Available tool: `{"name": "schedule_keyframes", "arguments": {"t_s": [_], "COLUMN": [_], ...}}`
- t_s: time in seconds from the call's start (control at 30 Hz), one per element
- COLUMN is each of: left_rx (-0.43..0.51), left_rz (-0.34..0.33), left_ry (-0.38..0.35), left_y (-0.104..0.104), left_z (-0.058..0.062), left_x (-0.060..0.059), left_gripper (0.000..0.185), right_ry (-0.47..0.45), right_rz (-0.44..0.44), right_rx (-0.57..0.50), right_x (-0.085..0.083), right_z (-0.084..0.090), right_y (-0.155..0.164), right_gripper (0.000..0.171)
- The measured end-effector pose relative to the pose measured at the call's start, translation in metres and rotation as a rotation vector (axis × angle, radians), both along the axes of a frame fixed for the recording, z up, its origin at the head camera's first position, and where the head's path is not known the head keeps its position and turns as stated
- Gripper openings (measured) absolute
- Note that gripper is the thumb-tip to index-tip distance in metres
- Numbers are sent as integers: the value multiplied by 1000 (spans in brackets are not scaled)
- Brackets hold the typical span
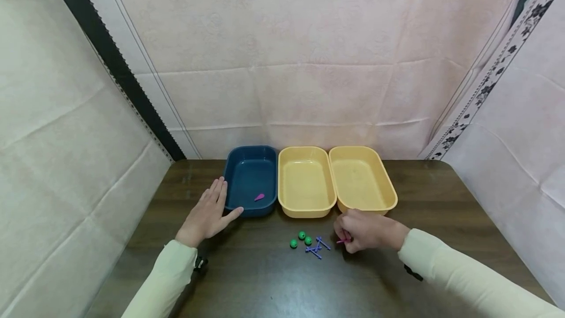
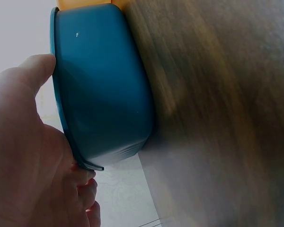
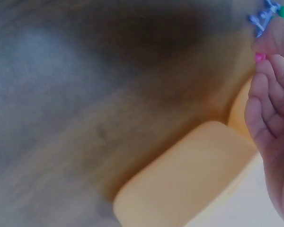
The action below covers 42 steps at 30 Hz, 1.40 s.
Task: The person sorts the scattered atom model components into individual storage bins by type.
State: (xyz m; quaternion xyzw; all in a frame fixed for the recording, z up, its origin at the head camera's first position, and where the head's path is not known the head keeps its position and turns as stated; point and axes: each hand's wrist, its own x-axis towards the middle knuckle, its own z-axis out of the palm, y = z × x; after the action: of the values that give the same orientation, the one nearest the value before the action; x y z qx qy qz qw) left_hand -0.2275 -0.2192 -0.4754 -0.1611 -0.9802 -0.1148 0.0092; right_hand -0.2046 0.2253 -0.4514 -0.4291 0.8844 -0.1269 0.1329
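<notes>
My left hand lies at the left wall of a dark blue tray, fingers straight, thumb at its near rim. The left wrist view shows that thumb and palm along the tray's edge. Inside the blue tray is a small magenta teardrop-shaped piece. In front of the right yellow tray, my right hand pinches a small pink piece between thumb and fingertips, mostly covered by them. Just left of this hand lie several small blue peg-like sticks and green round beads.
A second yellow tray stands between the blue tray and the right yellow one, all in a row at the back of the brown wooden table. Pale cloth hangs behind and along both sides.
</notes>
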Motion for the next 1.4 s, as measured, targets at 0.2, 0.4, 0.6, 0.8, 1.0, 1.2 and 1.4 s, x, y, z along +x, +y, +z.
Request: {"name": "schedule_keyframes", "arguments": {"t_s": [0.2,0.4,0.6,0.8,1.0,1.2,1.4], "left_rx": [-2,-8,-8,-9,-15,-14,-4], "left_rz": [-4,2,3,1,-2,1,6], "left_ry": [15,1,8,13,5,4,-3], "left_y": [-1,1,0,0,0,0,1], "left_z": [0,2,3,3,3,3,3], "left_x": [1,0,1,1,1,1,1], "left_gripper": [100,101,101,101,101,101,101], "right_ry": [13,27,99,144,185,220,230], "right_rz": [-17,-19,33,62,87,137,138], "right_rx": [16,21,3,-11,13,10,8], "right_x": [-6,-12,-19,-26,-33,-41,-52], "right_z": [18,34,50,65,75,80,83], "right_y": [-3,-8,-19,-34,-51,-66,-79], "right_gripper": [22,22,22,21,20,17,14]}}
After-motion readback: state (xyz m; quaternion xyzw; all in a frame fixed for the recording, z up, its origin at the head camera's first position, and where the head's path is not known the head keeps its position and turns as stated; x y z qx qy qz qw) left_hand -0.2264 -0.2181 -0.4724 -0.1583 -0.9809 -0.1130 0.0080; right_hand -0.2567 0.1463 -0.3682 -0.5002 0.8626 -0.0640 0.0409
